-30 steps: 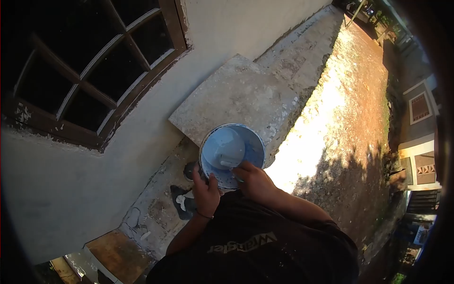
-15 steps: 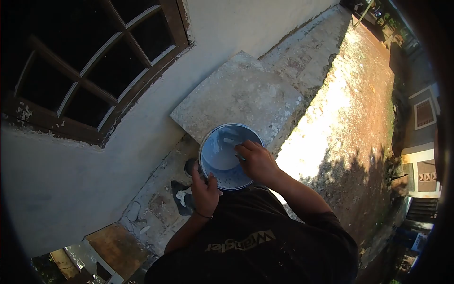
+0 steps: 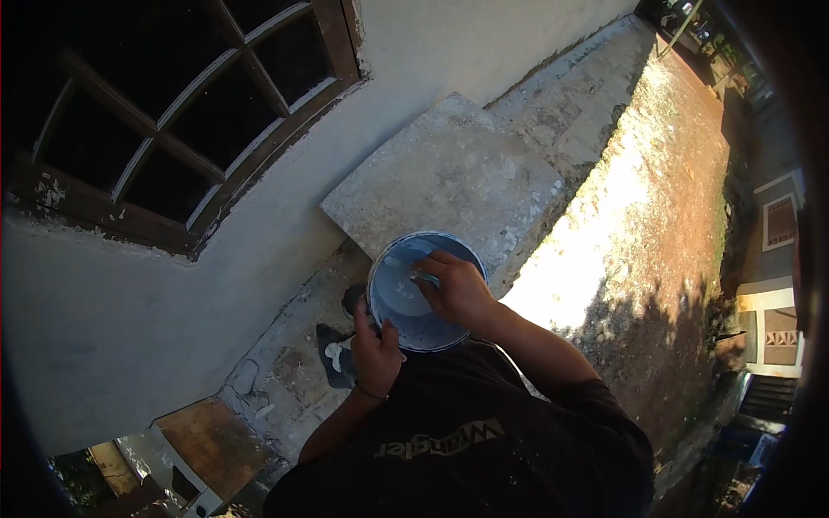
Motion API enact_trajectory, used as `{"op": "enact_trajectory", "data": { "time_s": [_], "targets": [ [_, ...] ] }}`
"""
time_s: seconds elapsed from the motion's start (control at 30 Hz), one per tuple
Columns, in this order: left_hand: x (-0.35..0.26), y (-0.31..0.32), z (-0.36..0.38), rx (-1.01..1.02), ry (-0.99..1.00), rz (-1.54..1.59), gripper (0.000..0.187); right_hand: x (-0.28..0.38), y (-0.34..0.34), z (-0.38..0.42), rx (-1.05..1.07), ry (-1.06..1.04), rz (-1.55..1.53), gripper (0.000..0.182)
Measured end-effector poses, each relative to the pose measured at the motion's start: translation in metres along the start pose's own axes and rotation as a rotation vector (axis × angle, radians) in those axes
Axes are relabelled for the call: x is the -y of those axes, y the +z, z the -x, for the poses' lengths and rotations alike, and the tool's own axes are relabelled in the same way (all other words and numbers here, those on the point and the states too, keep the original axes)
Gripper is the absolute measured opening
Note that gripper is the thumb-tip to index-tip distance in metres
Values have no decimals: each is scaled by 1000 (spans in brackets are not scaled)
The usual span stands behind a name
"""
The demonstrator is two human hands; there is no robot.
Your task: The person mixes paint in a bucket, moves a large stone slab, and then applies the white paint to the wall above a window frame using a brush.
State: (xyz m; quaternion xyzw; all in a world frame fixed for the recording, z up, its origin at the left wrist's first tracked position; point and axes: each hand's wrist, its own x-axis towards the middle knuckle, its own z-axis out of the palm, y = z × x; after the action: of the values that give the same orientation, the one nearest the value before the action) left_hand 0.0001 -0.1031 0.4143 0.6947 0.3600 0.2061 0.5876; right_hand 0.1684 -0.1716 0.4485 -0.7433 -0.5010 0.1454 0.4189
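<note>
A round bucket (image 3: pixel 423 334) with a paint-marked rim stands in front of my body, and pale whitish liquid shows inside it. My left hand (image 3: pixel 377 358) grips the near-left rim, thumb and fingers on either side of the edge. Over the bucket's mouth, my right hand (image 3: pixel 459 289) is closed around a slim tool (image 3: pixel 420 276) with a bluish-green part showing. The rest of this tool is hidden by the fingers, so its kind cannot be made out.
A flat, paint-spotted board (image 3: pixel 440 177) lies beyond the bucket, along the pale wall (image 3: pixel 268 250). A dark-framed window (image 3: pixel 233 168) is at upper left. Rough concrete (image 3: pixel 294 380) runs below the wall; sunlit bare ground (image 3: pixel 604 233) lies to the right.
My right hand has moved left and slightly up across the bucket's mouth with the tool. My left hand stays on the rim. The whole view has shifted slightly.
</note>
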Motion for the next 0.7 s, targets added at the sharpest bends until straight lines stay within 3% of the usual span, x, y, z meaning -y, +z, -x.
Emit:
{"op": "enact_trajectory", "data": {
  "time_s": [0.2,0.4,0.7],
  "targets": [
    [-3,-1,-3,-41,20,-54,50,-6,-7,13,16,-43,226,24],
    [-4,-1,-4,-45,2,-11,51,5,-3,25,226,43,71,24],
    [-4,-4,-2,-68,-32,-37,51,0,7,-6,21,-22,22,20]
  ]
}}
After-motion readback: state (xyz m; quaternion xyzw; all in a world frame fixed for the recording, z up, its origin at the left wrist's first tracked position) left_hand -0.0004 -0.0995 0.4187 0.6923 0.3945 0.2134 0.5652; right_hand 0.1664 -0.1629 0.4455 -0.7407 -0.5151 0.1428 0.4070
